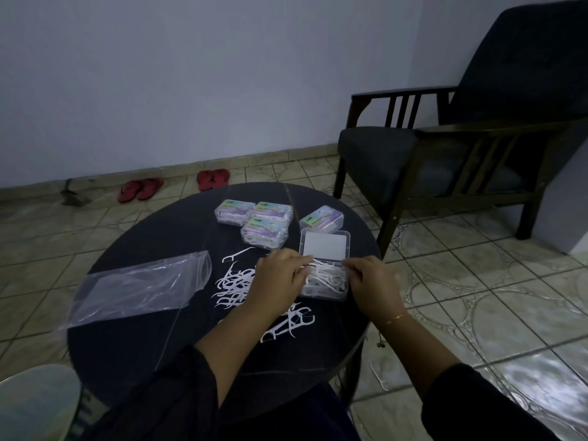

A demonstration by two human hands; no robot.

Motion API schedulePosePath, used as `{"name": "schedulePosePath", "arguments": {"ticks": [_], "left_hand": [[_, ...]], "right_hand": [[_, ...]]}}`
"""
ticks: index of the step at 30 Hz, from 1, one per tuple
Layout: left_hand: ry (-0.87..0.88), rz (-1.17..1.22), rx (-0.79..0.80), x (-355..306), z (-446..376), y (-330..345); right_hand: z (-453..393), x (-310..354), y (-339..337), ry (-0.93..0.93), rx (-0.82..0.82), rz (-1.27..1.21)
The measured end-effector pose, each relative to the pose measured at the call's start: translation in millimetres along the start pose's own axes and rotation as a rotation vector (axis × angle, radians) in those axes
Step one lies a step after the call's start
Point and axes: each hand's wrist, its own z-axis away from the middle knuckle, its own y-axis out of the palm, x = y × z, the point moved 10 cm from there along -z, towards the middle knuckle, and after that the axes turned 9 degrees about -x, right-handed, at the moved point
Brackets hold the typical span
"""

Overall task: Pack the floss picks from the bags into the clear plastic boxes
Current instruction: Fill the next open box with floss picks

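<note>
An open clear plastic box (327, 289) sits on the round dark table (133, 338), its lid (324, 246) tilted back. White floss picks (321, 275) fill it. My left hand (280, 275) rests on the box's left side, fingers pressing on the picks. My right hand (372, 278) touches the box's right edge, fingers curled. Loose floss picks (232, 284) lie scattered left of the box, and more loose picks (291, 323) lie below my left wrist. An empty clear bag (140, 284) lies flat at the left.
Several closed, filled boxes (254, 218) stand at the table's far side, one more closed box (321, 219) behind the open lid. A dark armchair (445, 148) stands at the right. Two pairs of red sandals (173, 184) lie on the tiled floor. A floss pick (380, 377) lies on the floor.
</note>
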Motion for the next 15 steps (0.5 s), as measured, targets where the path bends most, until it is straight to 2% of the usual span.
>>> {"name": "schedulePosePath", "arguments": {"ticks": [3,8,15], "left_hand": [[-0.098,0.122,0.041,3.1,-3.4,2.4],[-0.401,0.437,0.063,21.6,-2.8,6.9],[-0.489,0.461,0.021,30.0,-3.8,4.3]], "right_hand": [[-1.2,4.4,-1.6,-0.029,0.02,0.019],[-1.8,7.5,-0.2,-0.102,0.088,0.093],[-5.3,9.4,-11.0,-0.042,0.004,-0.057]]}}
